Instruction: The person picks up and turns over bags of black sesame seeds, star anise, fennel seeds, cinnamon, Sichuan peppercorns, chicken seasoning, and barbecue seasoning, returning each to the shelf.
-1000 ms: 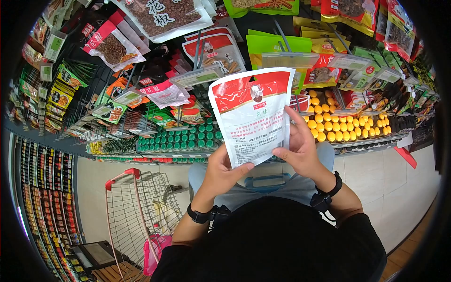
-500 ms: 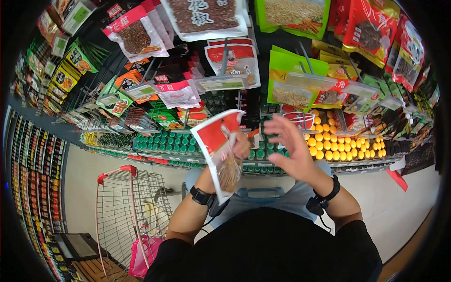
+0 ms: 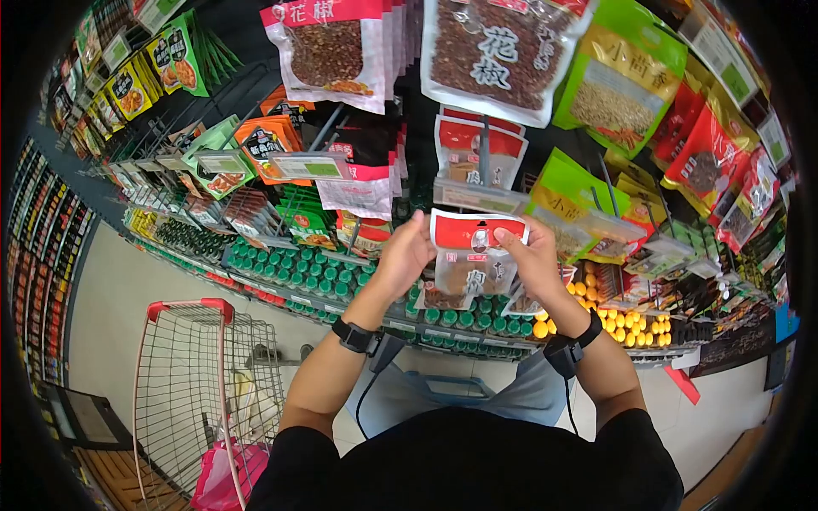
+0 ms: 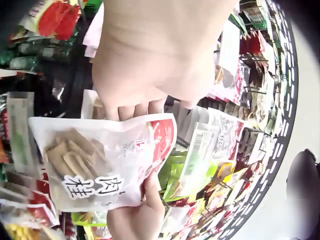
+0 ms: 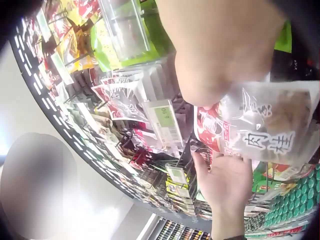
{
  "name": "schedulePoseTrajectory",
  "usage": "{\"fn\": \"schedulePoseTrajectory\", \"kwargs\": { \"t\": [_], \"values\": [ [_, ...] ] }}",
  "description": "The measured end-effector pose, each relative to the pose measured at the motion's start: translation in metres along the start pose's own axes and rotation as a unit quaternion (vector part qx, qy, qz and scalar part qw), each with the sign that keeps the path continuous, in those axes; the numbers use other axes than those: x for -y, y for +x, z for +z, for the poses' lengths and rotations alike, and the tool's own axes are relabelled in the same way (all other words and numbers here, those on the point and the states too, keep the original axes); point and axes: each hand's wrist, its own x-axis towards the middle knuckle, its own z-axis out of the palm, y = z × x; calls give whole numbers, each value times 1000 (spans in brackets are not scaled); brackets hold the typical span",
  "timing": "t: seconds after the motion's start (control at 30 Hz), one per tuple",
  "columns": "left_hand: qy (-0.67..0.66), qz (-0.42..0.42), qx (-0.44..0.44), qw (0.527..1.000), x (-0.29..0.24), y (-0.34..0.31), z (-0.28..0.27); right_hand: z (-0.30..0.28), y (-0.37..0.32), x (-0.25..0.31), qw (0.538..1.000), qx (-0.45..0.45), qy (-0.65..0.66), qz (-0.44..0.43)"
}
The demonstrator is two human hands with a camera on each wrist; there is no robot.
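Note:
A red-topped clear packet of brown bark pieces (image 3: pixel 475 266) faces up in front of the shelf rack in the head view. My right hand (image 3: pixel 535 266) pinches its upper right corner, thumb on the red band. At its left edge my left hand (image 3: pixel 407 257) has relaxed fingers, which pass behind the packet (image 4: pixel 85 162) in the left wrist view. The right wrist view shows the packet (image 5: pixel 272 125) between the right hand (image 5: pixel 225 65) and the left palm (image 5: pixel 227 185). Similar red-topped packets (image 3: pixel 479 153) hang on a hook just above.
Large peppercorn packets (image 3: pixel 503 60) and green packets (image 3: pixel 622 72) hang above. Rows of green-capped bottles (image 3: pixel 298 274) and yellow-capped ones (image 3: pixel 635 330) line the lower shelf. A wire cart (image 3: pixel 183 400) with a pink bag (image 3: pixel 228 477) stands at the left.
The packet has turned from its printed back to its front and moved closer to the rack. The right hand, off it half a second ago, now grips it; the left hand has loosened.

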Motion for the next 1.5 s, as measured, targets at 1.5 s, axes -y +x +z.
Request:
{"fn": "schedulePoseTrajectory", "kwargs": {
  "t": [1.5],
  "values": [
    [345, 227, 1, 911, -41, 63, 35, 25, 50, 40, 981, -93, -66, -157]
  ]
}}
